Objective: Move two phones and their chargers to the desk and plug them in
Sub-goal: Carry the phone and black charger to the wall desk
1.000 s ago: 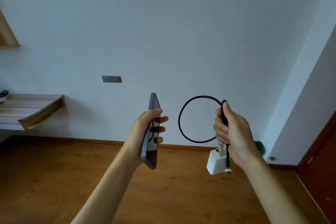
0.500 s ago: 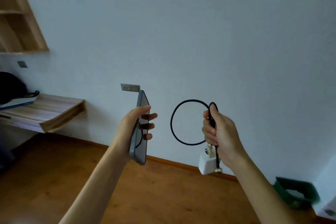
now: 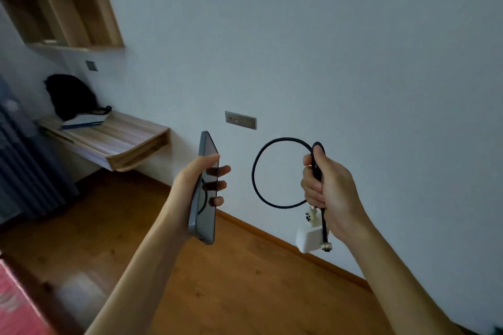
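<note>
My left hand point(image 3: 194, 185) grips a grey-blue phone point(image 3: 204, 215) upright by its edges, screen turned to the right. My right hand point(image 3: 330, 190) grips a black charger cable point(image 3: 255, 160) coiled in one loop; its white plug block point(image 3: 309, 238) and a loose connector end hang below my fist. The wooden wall-mounted desk point(image 3: 119, 141) is at the left, some way beyond the phone. A grey socket strip point(image 3: 241, 119) sits on the white wall just right of the desk.
A black bag point(image 3: 70, 96) and a blue-white book point(image 3: 83, 122) lie on the desk's far end. Wooden wall shelves point(image 3: 62, 3) hang above it. A dark radiator or curtain point(image 3: 24, 168) stands at the far left; something red point(image 3: 16, 304) shows at the bottom left. The floor is wood.
The view has swung left: the desk, shelves and socket strip have slid toward the centre of the picture. Both hands keep the same hold on the phone and the cable.
</note>
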Demonstrator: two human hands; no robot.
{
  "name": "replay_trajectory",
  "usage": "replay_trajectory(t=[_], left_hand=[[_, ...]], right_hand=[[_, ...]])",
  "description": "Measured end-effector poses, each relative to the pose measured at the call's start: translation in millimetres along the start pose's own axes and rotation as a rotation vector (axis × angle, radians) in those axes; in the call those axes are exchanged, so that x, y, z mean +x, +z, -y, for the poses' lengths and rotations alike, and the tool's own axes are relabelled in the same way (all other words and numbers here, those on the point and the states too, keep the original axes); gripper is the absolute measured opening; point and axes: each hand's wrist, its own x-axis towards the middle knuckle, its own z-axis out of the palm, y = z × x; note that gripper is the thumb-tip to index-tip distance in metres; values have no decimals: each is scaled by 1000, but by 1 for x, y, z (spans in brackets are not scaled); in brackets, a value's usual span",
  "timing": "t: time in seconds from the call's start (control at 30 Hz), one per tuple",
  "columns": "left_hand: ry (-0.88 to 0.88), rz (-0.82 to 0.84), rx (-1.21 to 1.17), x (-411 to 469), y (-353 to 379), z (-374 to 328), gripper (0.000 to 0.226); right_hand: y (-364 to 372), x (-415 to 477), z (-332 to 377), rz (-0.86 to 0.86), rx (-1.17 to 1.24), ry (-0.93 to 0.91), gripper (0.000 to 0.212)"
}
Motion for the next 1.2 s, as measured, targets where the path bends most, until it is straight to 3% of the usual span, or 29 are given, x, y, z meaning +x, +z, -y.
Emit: replay_trajectory(t=[0.23,0.6,0.87,1.2], left_hand=[[26,-68,-24,76,-80,-48,63],[87,-149,5,163,-193,-124,38],[146,-274,-65,222,-264,-141,52],[139,-392,-17,339,-358,-181,36]], right_hand=[[91,101,-27,73,26,32,36],[228,218,-57,255,106,21,34],[302,309,-92,374,96,62,35],[410,438,-145,434,116,131,38]])
